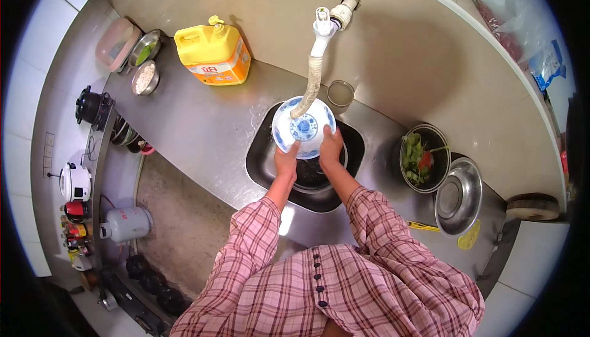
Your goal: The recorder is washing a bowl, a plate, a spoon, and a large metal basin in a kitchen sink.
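Observation:
A blue-and-white patterned porcelain dish (309, 139) is gripped at its near and right edges by my left hand (286, 161) and my right hand (330, 149), thumbs on the inner face. It is held over the dark sink basin (261, 167), under the end of a flexible hose (314, 76) fitted to a white tap (325, 27). Whether water runs cannot be told. Below the dish, a round vessel (315, 188) sits in the basin, partly hidden. A cup of cloudy liquid (340, 94) stands behind the sink.
A yellow detergent jug (213, 55) stands back left, near small metal bowls (145, 78) holding food. At right are a bin with vegetable scraps (424, 158), a steel basin (458, 197) and a yellow-handled tool (422, 226). The tiled wall (276, 18) rises behind the steel counter (198, 125).

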The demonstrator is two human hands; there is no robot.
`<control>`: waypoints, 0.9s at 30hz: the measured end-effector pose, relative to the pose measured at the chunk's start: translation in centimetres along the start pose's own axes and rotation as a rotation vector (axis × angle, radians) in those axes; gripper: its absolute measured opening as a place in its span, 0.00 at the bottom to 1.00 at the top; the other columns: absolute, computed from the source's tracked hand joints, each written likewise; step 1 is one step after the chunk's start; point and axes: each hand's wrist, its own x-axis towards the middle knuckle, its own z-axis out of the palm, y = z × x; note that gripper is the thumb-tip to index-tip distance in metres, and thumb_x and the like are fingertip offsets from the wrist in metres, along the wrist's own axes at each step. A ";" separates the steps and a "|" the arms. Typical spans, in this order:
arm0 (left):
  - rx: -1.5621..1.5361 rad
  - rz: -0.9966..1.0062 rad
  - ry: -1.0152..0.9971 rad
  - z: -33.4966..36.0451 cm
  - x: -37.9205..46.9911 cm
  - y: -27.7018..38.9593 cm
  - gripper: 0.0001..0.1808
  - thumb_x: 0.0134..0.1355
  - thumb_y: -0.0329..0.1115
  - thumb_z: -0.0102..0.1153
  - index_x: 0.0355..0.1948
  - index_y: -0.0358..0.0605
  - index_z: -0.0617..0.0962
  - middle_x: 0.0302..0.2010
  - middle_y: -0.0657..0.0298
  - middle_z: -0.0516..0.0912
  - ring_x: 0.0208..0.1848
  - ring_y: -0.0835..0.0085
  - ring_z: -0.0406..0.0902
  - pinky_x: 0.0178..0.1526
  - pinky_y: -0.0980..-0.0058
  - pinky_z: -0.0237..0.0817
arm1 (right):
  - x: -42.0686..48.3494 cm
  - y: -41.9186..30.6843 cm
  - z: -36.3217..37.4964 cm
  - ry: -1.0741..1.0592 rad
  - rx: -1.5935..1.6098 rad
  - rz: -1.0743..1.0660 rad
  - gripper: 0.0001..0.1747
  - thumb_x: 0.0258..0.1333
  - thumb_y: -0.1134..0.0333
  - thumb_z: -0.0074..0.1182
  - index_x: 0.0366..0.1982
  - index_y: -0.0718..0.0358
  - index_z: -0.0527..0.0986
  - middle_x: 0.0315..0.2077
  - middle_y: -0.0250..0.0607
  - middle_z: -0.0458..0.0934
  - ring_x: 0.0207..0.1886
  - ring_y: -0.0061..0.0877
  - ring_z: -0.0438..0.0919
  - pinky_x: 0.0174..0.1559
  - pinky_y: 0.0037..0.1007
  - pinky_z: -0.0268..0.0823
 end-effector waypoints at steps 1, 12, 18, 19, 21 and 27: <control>-0.004 0.002 -0.016 0.3 -0.5 -0.1 0.23 0.56 0.20 0.61 0.54 0.42 0.74 0.50 0.61 0.81 0.49 0.68 0.79 0.48 0.68 0.73 | -0.9 1.0 0.1 0.049 0.037 0.130 0.14 0.64 0.69 0.49 0.47 0.71 0.72 0.39 0.46 0.80 0.41 0.31 0.78 0.44 0.31 0.69; 0.297 -0.206 -0.126 -1.8 -2.0 7.8 0.30 0.53 0.13 0.51 0.59 0.42 0.69 0.52 0.56 0.79 0.52 0.62 0.78 0.47 0.62 0.75 | 2.2 0.2 -0.2 -0.269 -0.118 0.239 0.14 0.52 0.61 0.65 0.33 0.66 0.80 0.26 0.38 0.82 0.27 0.24 0.77 0.34 0.27 0.70; 0.510 -0.276 -0.299 -3.4 -0.8 8.4 0.27 0.58 0.21 0.55 0.60 0.43 0.69 0.50 0.55 0.80 0.47 0.63 0.81 0.40 0.63 0.78 | 3.9 -4.9 4.2 -0.676 -0.708 -0.475 0.20 0.44 0.53 0.66 0.32 0.62 0.79 0.26 0.47 0.80 0.33 0.39 0.81 0.39 0.36 0.71; 0.556 -0.277 -0.324 -3.3 -0.7 8.2 0.26 0.58 0.22 0.56 0.59 0.43 0.69 0.49 0.56 0.80 0.46 0.63 0.81 0.39 0.64 0.77 | 3.9 -5.5 4.6 -0.817 -0.848 -0.490 0.19 0.44 0.54 0.65 0.31 0.62 0.78 0.27 0.47 0.80 0.35 0.40 0.81 0.40 0.38 0.71; 0.619 -0.293 -0.332 -3.4 -0.2 7.7 0.22 0.60 0.26 0.56 0.56 0.44 0.73 0.45 0.58 0.81 0.42 0.66 0.81 0.35 0.66 0.75 | 2.6 -6.1 5.4 -1.103 -0.980 -0.679 0.17 0.44 0.55 0.64 0.31 0.59 0.77 0.29 0.47 0.79 0.37 0.42 0.80 0.41 0.42 0.70; 0.810 -0.100 -0.395 -4.7 1.4 5.9 0.18 0.61 0.28 0.57 0.54 0.40 0.76 0.44 0.58 0.82 0.45 0.72 0.78 0.48 0.73 0.67 | 2.8 -5.9 4.8 -1.153 -0.962 -0.833 0.15 0.48 0.55 0.61 0.31 0.58 0.78 0.29 0.46 0.80 0.36 0.43 0.79 0.39 0.43 0.69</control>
